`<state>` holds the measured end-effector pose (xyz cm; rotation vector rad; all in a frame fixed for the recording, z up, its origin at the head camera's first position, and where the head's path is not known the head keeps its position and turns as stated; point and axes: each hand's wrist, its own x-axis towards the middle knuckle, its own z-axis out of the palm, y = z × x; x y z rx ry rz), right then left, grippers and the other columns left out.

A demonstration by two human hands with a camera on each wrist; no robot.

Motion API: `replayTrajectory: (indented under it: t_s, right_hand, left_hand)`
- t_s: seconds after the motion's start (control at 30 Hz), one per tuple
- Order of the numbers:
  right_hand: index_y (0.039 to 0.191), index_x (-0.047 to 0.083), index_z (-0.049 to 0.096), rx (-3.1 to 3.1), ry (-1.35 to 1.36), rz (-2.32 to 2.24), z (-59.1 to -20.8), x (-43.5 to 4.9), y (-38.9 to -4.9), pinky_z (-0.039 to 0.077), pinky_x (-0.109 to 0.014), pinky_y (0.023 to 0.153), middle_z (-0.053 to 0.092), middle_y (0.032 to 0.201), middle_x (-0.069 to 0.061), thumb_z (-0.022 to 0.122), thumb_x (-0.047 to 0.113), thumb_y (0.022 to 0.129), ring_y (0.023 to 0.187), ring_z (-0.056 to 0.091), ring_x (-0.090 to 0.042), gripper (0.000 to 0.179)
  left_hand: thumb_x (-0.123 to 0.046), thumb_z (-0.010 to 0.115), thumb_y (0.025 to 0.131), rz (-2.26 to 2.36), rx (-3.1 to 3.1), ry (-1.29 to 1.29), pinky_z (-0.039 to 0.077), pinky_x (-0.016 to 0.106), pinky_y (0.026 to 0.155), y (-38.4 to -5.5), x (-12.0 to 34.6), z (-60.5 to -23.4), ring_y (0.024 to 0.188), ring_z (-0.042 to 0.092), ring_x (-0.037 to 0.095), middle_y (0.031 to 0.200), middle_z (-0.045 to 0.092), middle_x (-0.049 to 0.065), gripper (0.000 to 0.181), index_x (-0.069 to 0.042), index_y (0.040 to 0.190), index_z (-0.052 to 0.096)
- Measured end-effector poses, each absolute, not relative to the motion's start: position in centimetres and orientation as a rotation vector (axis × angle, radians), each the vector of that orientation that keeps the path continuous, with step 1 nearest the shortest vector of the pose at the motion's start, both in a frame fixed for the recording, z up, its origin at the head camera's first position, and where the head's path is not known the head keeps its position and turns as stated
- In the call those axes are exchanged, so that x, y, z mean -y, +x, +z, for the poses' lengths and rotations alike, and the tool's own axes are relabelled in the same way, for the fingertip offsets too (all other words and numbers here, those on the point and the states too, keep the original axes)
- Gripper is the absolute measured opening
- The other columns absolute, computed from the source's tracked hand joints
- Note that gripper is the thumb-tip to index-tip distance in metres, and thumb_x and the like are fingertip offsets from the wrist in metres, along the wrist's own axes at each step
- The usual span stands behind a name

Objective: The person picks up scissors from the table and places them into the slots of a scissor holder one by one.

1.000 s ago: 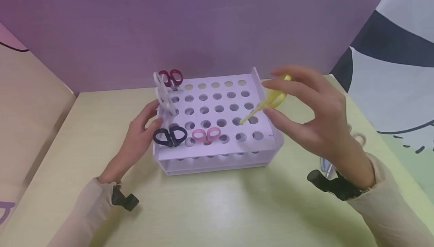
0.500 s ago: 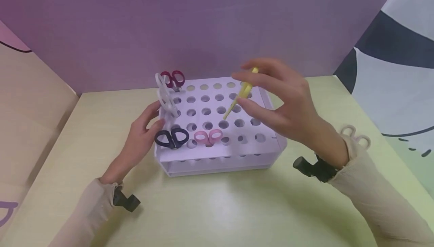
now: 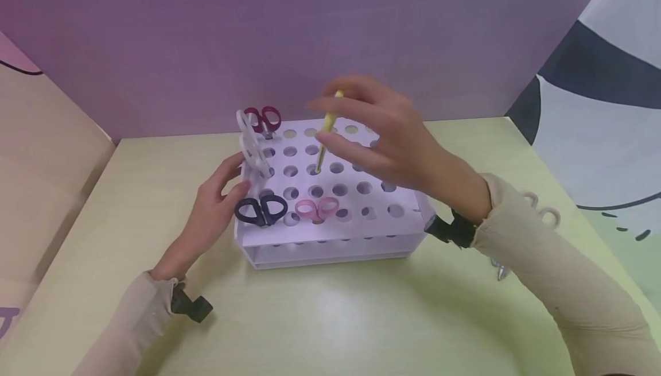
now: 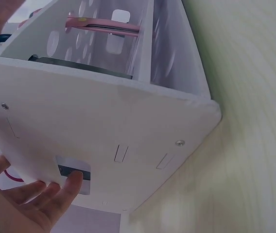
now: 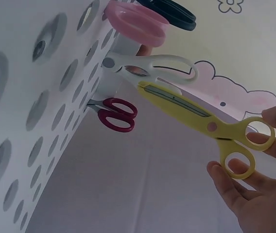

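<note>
Yellow scissors [image 5: 177,107] are pinched at their handle loops between the thumb and fingers of my right hand [image 3: 382,129]. Their blade end points down at a hole in the middle of the white rack [image 3: 330,237], still above it in the right wrist view. My left hand [image 3: 212,206] rests against the rack's left side panel, with fingertips at its cut-out [image 4: 74,187]. Standing in the rack's holes are dark red scissors [image 3: 263,120], white scissors [image 3: 251,146], black scissors [image 3: 261,210] and pink scissors [image 3: 317,209], handles up.
More scissors with pale handles [image 3: 549,215] lie on the table right of the rack, partly hidden by my right sleeve [image 3: 547,272]. A purple panel [image 3: 330,37] rises behind the rack. Pale table surface [image 3: 320,318] stretches in front.
My right hand has carried the yellow scissors leftward from the rack's right side to its middle, turning them more upright. The left hand stays put on the rack.
</note>
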<state>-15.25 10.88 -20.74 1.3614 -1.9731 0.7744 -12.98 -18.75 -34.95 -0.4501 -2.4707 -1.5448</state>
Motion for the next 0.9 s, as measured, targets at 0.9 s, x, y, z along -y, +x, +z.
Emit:
replayTrajectory:
  t_s: [0.9]
  right_hand:
    - [0.113,0.013,0.075,2.822,1.38,0.361,-22.0,-8.6,-19.2,0.046,-0.037,0.09,0.067,0.104,0.0,0.071,0.034,0.092,0.098,0.057,-0.017,0.03]
  left_hand:
    - [-0.018,0.053,0.101,-1.578,2.436,-0.446,0.05,0.055,0.097,-13.5,17.7,-35.5,0.137,0.044,0.03,0.152,0.045,0.001,0.049,-0.023,0.15,0.045]
